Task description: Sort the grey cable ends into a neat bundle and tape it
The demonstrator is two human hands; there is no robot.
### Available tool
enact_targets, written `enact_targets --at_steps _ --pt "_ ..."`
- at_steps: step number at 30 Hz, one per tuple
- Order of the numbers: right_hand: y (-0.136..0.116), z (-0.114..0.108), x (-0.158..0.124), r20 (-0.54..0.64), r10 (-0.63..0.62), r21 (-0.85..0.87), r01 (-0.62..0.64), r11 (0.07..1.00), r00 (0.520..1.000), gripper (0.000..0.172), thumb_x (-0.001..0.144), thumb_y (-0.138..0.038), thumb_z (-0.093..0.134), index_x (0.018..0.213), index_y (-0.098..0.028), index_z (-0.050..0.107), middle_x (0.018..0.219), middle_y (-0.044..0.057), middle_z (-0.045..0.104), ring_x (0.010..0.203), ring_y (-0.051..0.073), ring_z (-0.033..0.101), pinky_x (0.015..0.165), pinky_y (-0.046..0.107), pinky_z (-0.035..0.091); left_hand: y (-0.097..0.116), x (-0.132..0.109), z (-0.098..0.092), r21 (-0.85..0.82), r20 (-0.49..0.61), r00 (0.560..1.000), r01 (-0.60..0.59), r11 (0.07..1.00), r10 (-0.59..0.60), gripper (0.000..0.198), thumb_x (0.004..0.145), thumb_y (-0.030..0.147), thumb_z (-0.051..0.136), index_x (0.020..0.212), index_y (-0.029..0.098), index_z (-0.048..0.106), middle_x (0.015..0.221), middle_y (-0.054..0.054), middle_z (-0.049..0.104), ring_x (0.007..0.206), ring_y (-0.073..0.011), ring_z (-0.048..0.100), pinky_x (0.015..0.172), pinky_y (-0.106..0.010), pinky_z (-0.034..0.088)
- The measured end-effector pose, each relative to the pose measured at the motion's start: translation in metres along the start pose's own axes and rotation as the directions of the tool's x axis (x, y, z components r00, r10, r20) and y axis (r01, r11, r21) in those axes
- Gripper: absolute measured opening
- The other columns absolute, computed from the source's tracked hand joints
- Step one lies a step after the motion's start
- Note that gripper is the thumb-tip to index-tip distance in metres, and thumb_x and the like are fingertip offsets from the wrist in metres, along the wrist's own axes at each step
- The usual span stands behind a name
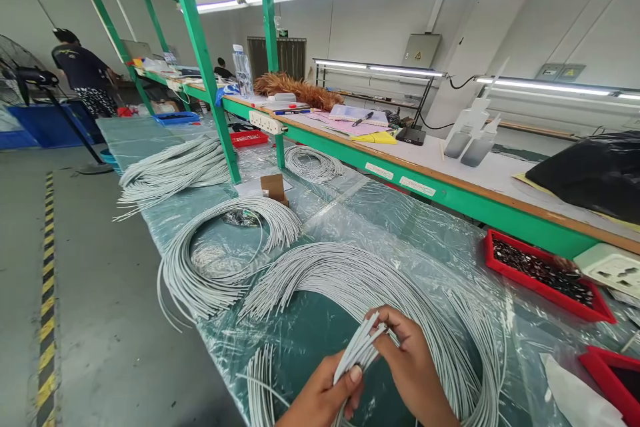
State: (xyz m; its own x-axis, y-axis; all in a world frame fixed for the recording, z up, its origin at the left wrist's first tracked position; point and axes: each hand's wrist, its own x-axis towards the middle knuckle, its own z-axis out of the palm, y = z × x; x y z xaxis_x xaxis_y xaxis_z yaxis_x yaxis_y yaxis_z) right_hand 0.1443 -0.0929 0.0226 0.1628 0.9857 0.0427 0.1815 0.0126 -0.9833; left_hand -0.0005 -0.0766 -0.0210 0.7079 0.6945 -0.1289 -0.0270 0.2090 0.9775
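My left hand (334, 385) is closed round a bundle of thin light-grey cables (359, 349), with the thumb lying across them. My right hand (404, 353) pinches at the upper ends of the same bundle, its fingers bent around the tips. Just beyond both hands, a large fan of grey cables (350, 273) curves over the table and down the right side. More cable ends (261, 380) lie left of my left hand. The lower part of the held bundle is hidden behind my hands.
A coiled cable bundle (175, 273) and a cable pile (175, 170) lie farther left on the plastic-covered table (320, 327). Red trays (550, 273) of small dark parts stand right. A green-edged shelf (450, 197) runs above. A person (83, 70) stands far left.
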Motion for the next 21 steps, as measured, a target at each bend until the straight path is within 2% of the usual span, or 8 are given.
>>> enact_targets --at_steps 3,8,11,13,14,16,18,21 --pt "0.005 0.003 -0.003 -0.031 -0.004 0.101 0.007 0.995 1.000 0.014 0.080 -0.030 0.046 0.070 -0.020 0.048 0.068 -0.001 0.048 0.061 0.013 0.045 0.056 0.023 0.037 0.002 -0.001 0.001 0.011 -0.007 1.000 0.022 1.000 -0.022 0.044 0.079 0.057 0.041 0.064 0.017 0.049 0.057 0.002 0.042 0.051 -0.0113 0.039 0.053 -0.025 0.031" --pt "0.008 0.007 -0.009 -0.103 -0.014 0.054 0.020 0.998 0.995 0.020 0.086 -0.037 0.042 0.074 -0.021 0.046 0.065 -0.003 0.044 0.057 0.011 0.042 0.054 0.022 0.037 0.001 0.000 0.004 0.020 0.001 0.999 0.049 0.999 -0.049 0.046 0.077 0.060 0.042 0.060 0.018 0.048 0.054 0.003 0.042 0.050 -0.0109 0.039 0.055 -0.025 0.032" --pt "0.011 0.003 -0.009 -0.144 -0.027 0.025 0.031 0.999 0.989 0.022 0.085 -0.040 0.046 0.077 -0.020 0.050 0.065 -0.001 0.049 0.059 0.013 0.048 0.055 0.023 0.041 -0.005 0.000 0.004 -0.061 -0.019 0.993 0.113 0.992 -0.114 0.048 0.072 0.063 0.046 0.070 0.017 0.053 0.058 0.003 0.044 0.050 -0.0104 0.040 0.053 -0.025 0.033" --pt "0.011 -0.003 -0.009 -0.159 -0.072 -0.033 0.068 0.997 0.985 0.024 0.086 -0.041 0.043 0.088 -0.021 0.056 0.079 0.003 0.059 0.074 0.016 0.057 0.066 0.025 0.046 -0.009 -0.001 0.004 -0.137 -0.042 0.989 0.136 0.981 -0.142 0.050 0.071 0.063 0.049 0.085 0.016 0.057 0.061 0.003 0.045 0.053 -0.0106 0.041 0.053 -0.025 0.034" --pt "0.010 -0.006 -0.009 -0.172 -0.112 -0.069 0.101 0.992 0.979 0.027 0.088 -0.040 0.039 0.098 -0.022 0.057 0.094 0.005 0.062 0.089 0.019 0.058 0.076 0.028 0.047 -0.011 -0.001 0.004 -0.162 -0.049 0.988 0.136 0.977 -0.146 0.051 0.071 0.061 0.050 0.092 0.016 0.058 0.062 0.003 0.044 0.055 -0.0108 0.041 0.054 -0.025 0.034" --pt "0.006 -0.010 -0.010 -0.185 -0.222 -0.163 0.193 0.968 0.957 0.036 0.092 -0.037 0.030 0.120 -0.027 0.049 0.125 0.005 0.052 0.117 0.021 0.046 0.094 0.035 0.040 -0.015 -0.002 0.004 -0.181 -0.048 0.991 0.115 0.977 -0.126 0.052 0.073 0.059 0.051 0.101 0.015 0.058 0.064 0.003 0.044 0.057 -0.0112 0.041 0.054 -0.025 0.035" --pt "0.003 -0.011 -0.012 -0.109 -0.351 -0.296 0.307 0.905 0.930 0.039 0.092 -0.032 0.030 0.130 -0.031 0.040 0.137 0.001 0.041 0.127 0.022 0.034 0.103 0.041 0.032 -0.019 -0.001 0.003 -0.176 -0.059 0.995 0.073 0.982 -0.084 0.054 0.073 0.057 0.053 0.104 0.014 0.058 0.063 0.003 0.043 0.057 -0.0112 0.042 0.054 -0.025 0.036" --pt "0.003 -0.004 -0.014 0.099 -0.431 -0.449 0.427 0.785 0.897 0.043 0.090 -0.024 0.038 0.132 -0.034 0.038 0.135 -0.003 0.044 0.127 0.023 0.035 0.105 0.044 0.030 -0.023 0.000 0.003 -0.147 -0.163 0.984 0.054 0.988 -0.078 0.061 0.064 0.057 0.062 0.108 0.015 0.058 0.068 0.001 0.050 0.055 -0.0114 0.044 0.052 -0.026 0.037"
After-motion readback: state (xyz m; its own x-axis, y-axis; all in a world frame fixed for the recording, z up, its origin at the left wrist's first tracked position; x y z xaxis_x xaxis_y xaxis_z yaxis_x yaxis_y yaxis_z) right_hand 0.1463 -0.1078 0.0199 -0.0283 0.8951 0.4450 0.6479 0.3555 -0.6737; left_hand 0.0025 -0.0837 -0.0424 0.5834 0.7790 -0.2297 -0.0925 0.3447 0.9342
